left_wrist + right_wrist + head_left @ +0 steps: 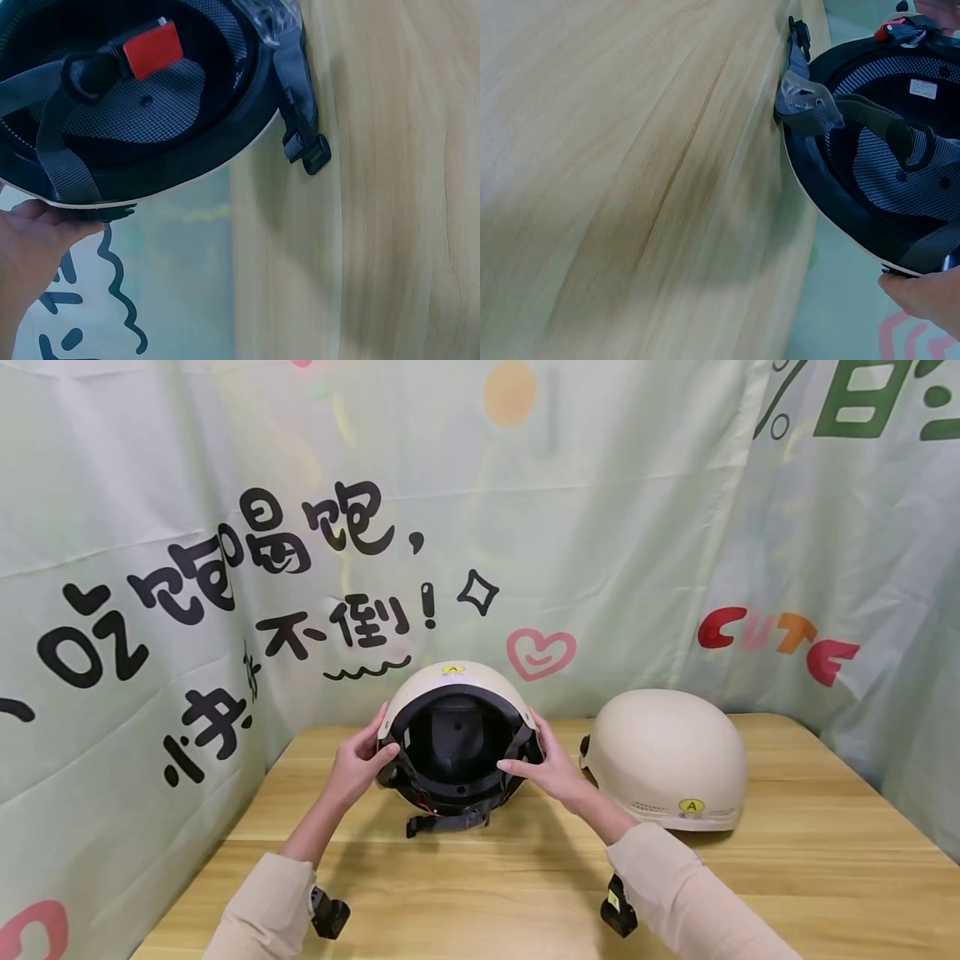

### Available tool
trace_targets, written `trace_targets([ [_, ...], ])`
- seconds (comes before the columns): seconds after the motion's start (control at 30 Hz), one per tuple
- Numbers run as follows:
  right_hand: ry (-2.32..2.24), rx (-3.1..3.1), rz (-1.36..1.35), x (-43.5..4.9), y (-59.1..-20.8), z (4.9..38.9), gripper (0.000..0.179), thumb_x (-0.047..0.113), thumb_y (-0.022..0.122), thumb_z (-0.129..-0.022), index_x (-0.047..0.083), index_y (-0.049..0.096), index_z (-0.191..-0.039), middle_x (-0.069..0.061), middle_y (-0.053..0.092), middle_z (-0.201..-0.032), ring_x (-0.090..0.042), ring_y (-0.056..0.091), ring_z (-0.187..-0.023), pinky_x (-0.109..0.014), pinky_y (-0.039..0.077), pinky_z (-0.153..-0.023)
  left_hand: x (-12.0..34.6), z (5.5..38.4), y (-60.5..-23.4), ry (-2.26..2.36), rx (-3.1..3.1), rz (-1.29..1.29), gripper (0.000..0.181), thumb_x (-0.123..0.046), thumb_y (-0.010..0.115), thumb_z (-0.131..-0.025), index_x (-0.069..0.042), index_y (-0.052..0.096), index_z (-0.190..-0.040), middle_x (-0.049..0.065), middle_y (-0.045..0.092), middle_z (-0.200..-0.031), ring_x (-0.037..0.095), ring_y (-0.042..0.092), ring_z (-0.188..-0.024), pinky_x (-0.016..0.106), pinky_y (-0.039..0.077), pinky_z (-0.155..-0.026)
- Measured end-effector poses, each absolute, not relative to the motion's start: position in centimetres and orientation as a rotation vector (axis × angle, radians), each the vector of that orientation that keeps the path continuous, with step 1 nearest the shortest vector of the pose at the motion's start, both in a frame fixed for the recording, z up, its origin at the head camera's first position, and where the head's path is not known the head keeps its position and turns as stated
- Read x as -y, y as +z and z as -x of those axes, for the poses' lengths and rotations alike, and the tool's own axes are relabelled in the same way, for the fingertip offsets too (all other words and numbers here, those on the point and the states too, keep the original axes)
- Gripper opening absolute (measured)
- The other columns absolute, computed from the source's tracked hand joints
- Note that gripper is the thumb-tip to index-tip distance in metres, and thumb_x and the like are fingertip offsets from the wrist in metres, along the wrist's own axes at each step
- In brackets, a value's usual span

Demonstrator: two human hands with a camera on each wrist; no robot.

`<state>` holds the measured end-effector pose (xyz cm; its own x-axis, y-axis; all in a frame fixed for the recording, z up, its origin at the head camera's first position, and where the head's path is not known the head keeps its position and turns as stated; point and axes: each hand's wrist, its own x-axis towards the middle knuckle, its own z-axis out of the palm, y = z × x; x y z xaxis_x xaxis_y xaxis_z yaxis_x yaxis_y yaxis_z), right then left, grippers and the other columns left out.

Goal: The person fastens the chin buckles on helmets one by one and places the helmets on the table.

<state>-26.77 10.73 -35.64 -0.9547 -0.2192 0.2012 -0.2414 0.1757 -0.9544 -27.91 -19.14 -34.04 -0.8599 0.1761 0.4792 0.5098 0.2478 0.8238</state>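
1. Pinching it from opposite sides, left hand (360,764) and right hand (553,768) held the helmet (457,735) over the table (465,893);
2. head view alone caught the second helmet (667,752); left-wrist view bared the red clasp (154,50);
3. hollow faced the head camera; long axis, couldn't tell.

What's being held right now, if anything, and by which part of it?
The cream helmet whose dark inside faces the head camera, held by opposite sides near its edge: left grip on one, right grip on the other.
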Motion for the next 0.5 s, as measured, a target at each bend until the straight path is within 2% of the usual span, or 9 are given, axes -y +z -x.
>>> trace_targets([
  [0.3,1.933,2.468,-0.404,-10.76,-34.9,26.58,0.095,0.026,0.073,-0.078,0.019,0.012,-0.15,-0.012,0.01,-0.156,-0.033,0.007,-0.144,-0.052,0.017,-0.114,19.24,27.82,-33.89,-1.61,2.32,0.55,0.06,-0.007,0.057,-0.089,-0.009,0.033,-0.144,0.02,0.041,-0.14,-0.015,0.049,-0.103,0.004,0.041,-0.085],
  [0.4,1.962,2.466,-0.392,-10.75,-34.76,26.51,0.094,0.025,0.074,-0.078,0.019,0.015,-0.149,-0.016,0.024,-0.151,-0.033,0.024,-0.139,-0.049,0.03,-0.11,19.25,27.71,-33.76,-1.594,2.349,0.526,0.06,-0.011,0.057,-0.089,-0.009,0.033,-0.144,0.027,0.051,-0.128,-0.012,0.054,-0.093,0.006,0.044,-0.08],
  [0.5,1.996,2.446,-0.405,-10.74,-34.68,26.46,0.088,0.021,0.074,-0.078,0.019,0.02,-0.148,-0.019,0.044,-0.138,-0.029,0.048,-0.123,-0.04,0.044,-0.098,19.19,27.6,-33.62,-1.58,2.384,0.503,0.061,-0.014,0.057,-0.09,-0.01,0.031,-0.145,0.03,0.056,-0.12,-0.012,0.055,-0.087,0.007,0.045,-0.078],
])
